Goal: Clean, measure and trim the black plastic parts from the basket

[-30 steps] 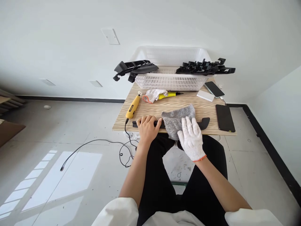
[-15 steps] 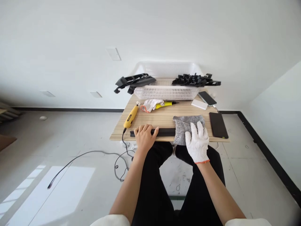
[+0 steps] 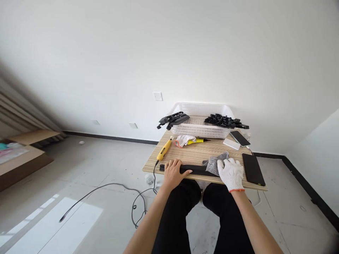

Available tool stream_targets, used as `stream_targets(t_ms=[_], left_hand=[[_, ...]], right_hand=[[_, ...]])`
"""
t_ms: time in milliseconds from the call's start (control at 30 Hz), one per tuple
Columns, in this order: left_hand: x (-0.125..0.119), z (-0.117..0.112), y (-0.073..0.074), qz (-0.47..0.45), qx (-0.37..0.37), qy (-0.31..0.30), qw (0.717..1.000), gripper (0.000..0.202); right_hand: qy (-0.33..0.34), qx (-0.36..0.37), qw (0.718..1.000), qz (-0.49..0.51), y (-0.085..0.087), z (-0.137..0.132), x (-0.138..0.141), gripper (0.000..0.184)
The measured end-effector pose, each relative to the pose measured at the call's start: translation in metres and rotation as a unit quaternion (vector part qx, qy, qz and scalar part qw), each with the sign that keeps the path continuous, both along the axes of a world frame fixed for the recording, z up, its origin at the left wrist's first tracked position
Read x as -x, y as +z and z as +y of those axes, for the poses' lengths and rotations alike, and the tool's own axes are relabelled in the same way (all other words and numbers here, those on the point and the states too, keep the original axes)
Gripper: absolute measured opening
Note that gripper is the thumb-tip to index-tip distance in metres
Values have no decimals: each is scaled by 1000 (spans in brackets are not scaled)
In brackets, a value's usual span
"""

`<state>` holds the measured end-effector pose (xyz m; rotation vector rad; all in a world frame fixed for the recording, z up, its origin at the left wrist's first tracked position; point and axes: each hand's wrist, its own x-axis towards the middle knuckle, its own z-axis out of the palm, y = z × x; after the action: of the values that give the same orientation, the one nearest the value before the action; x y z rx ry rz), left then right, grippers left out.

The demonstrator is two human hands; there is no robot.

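Note:
A long black plastic strip (image 3: 196, 170) lies along the near edge of a small striped wooden table (image 3: 201, 154). My bare left hand (image 3: 174, 173) rests on its left part, fingers laid over it. My right hand (image 3: 231, 173), in a white knit glove, presses a grey cloth (image 3: 214, 162) against the strip's right part, fingers curled over the cloth. The strip's right end is hidden under cloth and glove.
A white mesh basket (image 3: 201, 131) stands at the table's back with black plastic parts (image 3: 173, 119) on its left and right rims (image 3: 226, 121). A yellow corded tool (image 3: 164, 150), a white glove (image 3: 184, 140), a yellow-handled knife (image 3: 197, 141), two phones (image 3: 253, 168) and a white box (image 3: 231, 144) lie on top.
The head has lifted, so the table sits lower and smaller in view. My right hand and the cloth have bunched up toward the strip's right end. My left hand stays on the strip.

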<state>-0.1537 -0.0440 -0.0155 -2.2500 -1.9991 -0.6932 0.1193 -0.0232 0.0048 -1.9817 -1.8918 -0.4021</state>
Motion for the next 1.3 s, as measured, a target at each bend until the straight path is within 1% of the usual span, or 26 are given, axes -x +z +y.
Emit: stream_targets(t_ms=[100,233,333,467,567,633,700,767,900,967,1067,1167,1200,1267,1300], left_hand=[[4,-5,5,-12,20,-16,1000,46],[5,-9,7,2,16,-73,997,56],[5,-10,3,37,1,-87,995,54],[7,-13,-8,100,-21,-88,991,49],[14,-17,-14,130,-29,-89,987,48],[22,-17,-15,143,-31,-101,984,47],[32,-15,-12,147,-35,-113,982,46],[41,-10,-5,144,-43,-116,982,43],[55,1,11,139,-66,-125,980,36],[62,2,16,141,-89,-131,977,34],[79,-3,21,143,-149,-121,971,28],[105,-7,29,145,-188,-115,965,22],[115,-7,33,146,-186,-126,964,21],[132,-5,42,136,-178,-143,964,17],[139,-3,47,122,-193,-125,965,18]], right_hand=[[11,72,996,47,6,2,-7,56],[-31,193,970,145,11,10,-20,70],[-47,234,958,161,12,17,-25,74],[-54,235,954,179,12,19,-26,73],[-63,184,959,206,6,12,-25,72],[-49,132,966,216,1,3,-23,67],[-4,93,974,205,-3,-6,-20,60],[61,65,982,169,-5,-16,-15,50],[167,21,982,84,-3,-26,-4,34],[231,10,972,46,1,-25,4,37],[335,21,942,-16,9,-15,20,53],[404,25,913,-57,19,-1,41,48],[420,23,905,-60,22,4,48,48],[429,13,903,-29,28,12,58,50],[423,13,906,5,30,16,61,51]])
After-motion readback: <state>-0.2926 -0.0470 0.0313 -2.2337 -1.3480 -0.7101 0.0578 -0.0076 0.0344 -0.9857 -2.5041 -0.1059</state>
